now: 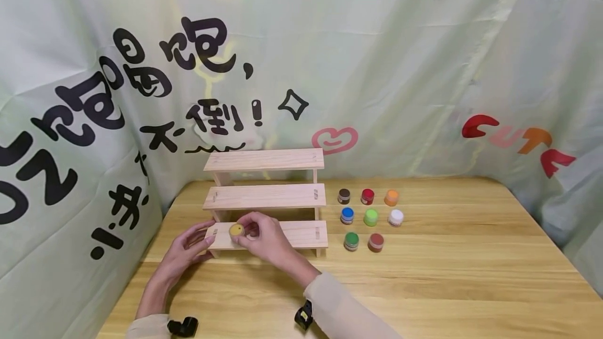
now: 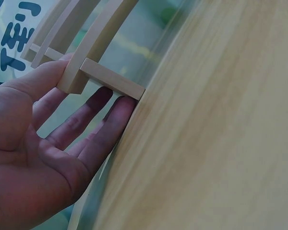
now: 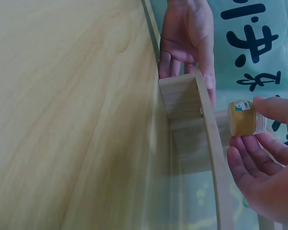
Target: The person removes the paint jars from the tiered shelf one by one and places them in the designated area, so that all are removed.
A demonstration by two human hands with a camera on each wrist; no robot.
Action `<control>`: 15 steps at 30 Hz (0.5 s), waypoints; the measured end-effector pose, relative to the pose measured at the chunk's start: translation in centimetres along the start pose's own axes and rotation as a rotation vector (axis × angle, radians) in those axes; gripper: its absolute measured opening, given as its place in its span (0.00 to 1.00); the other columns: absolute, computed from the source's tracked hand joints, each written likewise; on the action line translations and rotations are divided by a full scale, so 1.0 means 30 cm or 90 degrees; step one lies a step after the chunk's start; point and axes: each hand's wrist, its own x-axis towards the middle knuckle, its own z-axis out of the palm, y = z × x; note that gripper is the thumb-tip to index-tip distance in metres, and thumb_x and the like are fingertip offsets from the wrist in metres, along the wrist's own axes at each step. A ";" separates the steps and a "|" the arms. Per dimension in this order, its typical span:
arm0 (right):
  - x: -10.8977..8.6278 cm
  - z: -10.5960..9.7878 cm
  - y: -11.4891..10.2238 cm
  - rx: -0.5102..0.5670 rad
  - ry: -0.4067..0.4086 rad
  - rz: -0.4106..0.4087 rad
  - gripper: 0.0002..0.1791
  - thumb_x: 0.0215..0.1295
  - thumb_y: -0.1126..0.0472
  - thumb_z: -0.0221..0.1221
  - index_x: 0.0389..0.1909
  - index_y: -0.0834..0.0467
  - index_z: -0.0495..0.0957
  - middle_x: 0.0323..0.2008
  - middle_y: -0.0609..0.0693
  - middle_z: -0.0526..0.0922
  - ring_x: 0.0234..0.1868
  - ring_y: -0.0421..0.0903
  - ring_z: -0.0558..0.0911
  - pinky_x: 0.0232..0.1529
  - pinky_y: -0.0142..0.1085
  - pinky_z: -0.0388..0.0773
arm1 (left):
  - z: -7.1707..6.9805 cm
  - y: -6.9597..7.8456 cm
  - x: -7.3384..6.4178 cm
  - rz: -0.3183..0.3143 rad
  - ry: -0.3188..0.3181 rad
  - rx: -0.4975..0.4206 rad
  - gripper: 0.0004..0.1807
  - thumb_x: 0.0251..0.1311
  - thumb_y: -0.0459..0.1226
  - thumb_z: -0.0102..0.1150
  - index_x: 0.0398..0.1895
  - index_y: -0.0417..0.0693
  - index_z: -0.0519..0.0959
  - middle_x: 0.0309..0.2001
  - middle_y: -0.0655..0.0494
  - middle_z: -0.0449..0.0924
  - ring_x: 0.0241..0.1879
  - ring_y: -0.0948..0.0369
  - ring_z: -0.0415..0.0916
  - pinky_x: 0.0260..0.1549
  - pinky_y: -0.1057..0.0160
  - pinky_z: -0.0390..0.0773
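A three-tier wooden shelf rack (image 1: pixel 264 196) stands on the table in the head view. My left hand (image 1: pixel 185 249) grips the left end of its lowest tier, thumb at the board's edge and fingers around the side support (image 2: pixel 113 79). Between thumb and fingers, my right hand (image 1: pixel 266 238) pinches a small yellow paint jar (image 3: pixel 242 118) over the left part of that tier. The jar's label and clear lid edge show in the right wrist view. Whether its base touches the board I cannot tell.
Several small paint jars stand in rows right of the rack, among them blue (image 1: pixel 347 215), light green (image 1: pixel 370 217), white (image 1: pixel 395 217) and dark green (image 1: pixel 351 241). A printed cloth (image 1: pixel 395 67) hangs behind and beside the wooden table (image 1: pixel 452 266).
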 end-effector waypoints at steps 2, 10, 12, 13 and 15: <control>-0.008 -0.008 -0.004 0.004 -0.001 -0.003 0.16 0.62 0.63 0.73 0.48 0.59 0.82 0.42 0.47 0.84 0.45 0.49 0.85 0.48 0.31 0.84 | 0.000 -0.001 -0.002 -0.001 0.003 0.000 0.31 0.74 0.38 0.60 0.76 0.40 0.64 0.72 0.33 0.63 0.55 0.65 0.78 0.50 0.55 0.85; -0.041 -0.056 -0.015 0.061 -0.003 -0.005 0.15 0.63 0.63 0.72 0.49 0.59 0.82 0.42 0.48 0.84 0.46 0.48 0.85 0.52 0.37 0.85 | -0.002 -0.005 0.003 -0.001 0.007 0.003 0.31 0.73 0.39 0.61 0.75 0.42 0.65 0.71 0.35 0.65 0.56 0.64 0.78 0.49 0.54 0.85; -0.052 -0.068 -0.010 0.077 -0.003 -0.003 0.15 0.62 0.63 0.72 0.49 0.59 0.82 0.42 0.49 0.83 0.46 0.46 0.85 0.52 0.36 0.85 | -0.002 -0.005 0.004 0.003 0.008 0.003 0.31 0.73 0.39 0.61 0.75 0.42 0.65 0.71 0.35 0.65 0.55 0.64 0.79 0.49 0.54 0.86; -0.057 -0.076 -0.009 0.080 -0.004 -0.002 0.15 0.62 0.64 0.72 0.49 0.59 0.81 0.43 0.49 0.83 0.46 0.46 0.85 0.52 0.36 0.85 | -0.001 -0.005 0.003 0.007 0.007 0.003 0.31 0.73 0.38 0.61 0.75 0.41 0.65 0.70 0.34 0.66 0.55 0.64 0.79 0.48 0.55 0.86; -0.068 -0.090 -0.006 0.082 -0.005 0.000 0.15 0.62 0.64 0.72 0.48 0.59 0.81 0.43 0.50 0.83 0.46 0.46 0.85 0.51 0.36 0.85 | -0.001 -0.005 0.003 0.013 0.007 0.002 0.31 0.73 0.38 0.61 0.75 0.40 0.65 0.70 0.34 0.66 0.55 0.63 0.79 0.48 0.55 0.86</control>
